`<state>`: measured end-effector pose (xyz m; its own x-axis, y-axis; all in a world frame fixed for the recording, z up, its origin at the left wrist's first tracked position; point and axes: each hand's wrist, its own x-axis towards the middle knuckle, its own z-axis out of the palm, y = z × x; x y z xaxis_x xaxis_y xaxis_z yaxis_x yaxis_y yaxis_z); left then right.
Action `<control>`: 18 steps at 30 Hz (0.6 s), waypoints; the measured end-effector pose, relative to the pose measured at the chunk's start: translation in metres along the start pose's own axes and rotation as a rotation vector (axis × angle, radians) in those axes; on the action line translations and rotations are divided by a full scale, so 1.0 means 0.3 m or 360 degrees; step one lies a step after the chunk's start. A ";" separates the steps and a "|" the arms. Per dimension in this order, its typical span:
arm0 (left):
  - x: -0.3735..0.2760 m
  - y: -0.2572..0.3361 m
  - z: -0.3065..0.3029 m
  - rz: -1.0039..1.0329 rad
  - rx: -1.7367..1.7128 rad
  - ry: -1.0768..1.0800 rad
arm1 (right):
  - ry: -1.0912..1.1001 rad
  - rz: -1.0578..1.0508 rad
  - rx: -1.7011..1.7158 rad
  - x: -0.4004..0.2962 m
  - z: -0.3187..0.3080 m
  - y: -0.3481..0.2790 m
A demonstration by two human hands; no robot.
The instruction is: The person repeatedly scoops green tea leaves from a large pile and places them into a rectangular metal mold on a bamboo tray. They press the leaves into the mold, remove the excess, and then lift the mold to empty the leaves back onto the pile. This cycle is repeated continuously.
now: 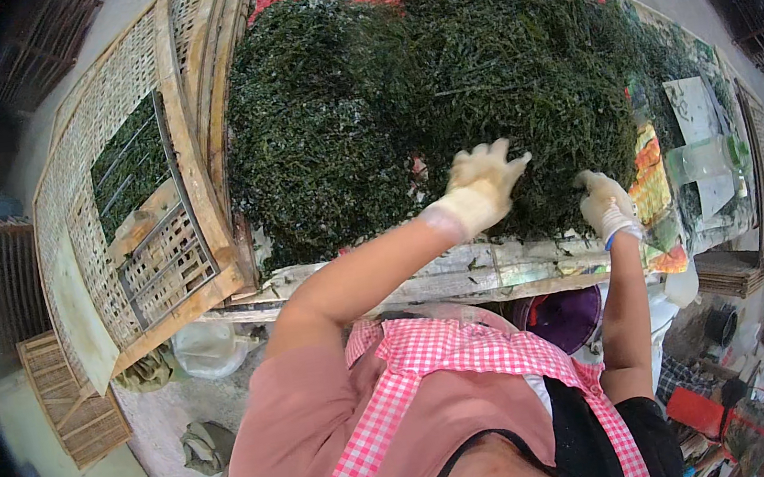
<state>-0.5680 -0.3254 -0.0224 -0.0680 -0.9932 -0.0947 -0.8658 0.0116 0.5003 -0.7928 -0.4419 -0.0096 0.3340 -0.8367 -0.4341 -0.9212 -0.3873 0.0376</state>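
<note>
A broad pile of dark green, stringy plant matter [509, 48], which looks like seaweed, covers the table before me. My left hand [480, 178], in a pale glove, has its fingers spread over the near middle of the pile. Nothing shows in its grasp. At the pile's near right edge is my right hand [605, 204], gloved too, with its fingers bent toward the green matter. Whether it grips any strands cannot be made out. To the left, a thin rectangular frame with bars [163, 249] rests on a woven screen [119, 114], partly filled with green matter.
A tan piece [144, 219], perhaps wood, lies across that frame. Wooden rails [225, 64] border the pile on the left. A clear plastic container with a green lid [701, 160] lies at the right over a white board [686, 104]. A purple tub [566, 319] stands below the table edge.
</note>
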 end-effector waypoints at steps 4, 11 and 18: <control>-0.144 -0.136 -0.050 -0.0211 -0.0177 0.0331 | 0.0543 -0.0487 0.0162 -0.026 -0.132 -0.378; -0.270 -0.300 -0.037 -0.0458 -0.0365 0.0600 | 0.0631 -0.0844 -0.0521 0.356 -0.015 -0.931; -0.328 -0.393 -0.054 -0.0536 -0.0452 0.0823 | 0.0609 -0.0680 -0.0177 0.559 -0.161 -0.895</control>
<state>-0.4513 -0.2308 -0.0579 0.4895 -0.8658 0.1035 -0.6294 -0.2687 0.7291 -0.4797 -0.4969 -0.0492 0.7385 -0.6699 -0.0764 -0.6696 -0.7420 0.0339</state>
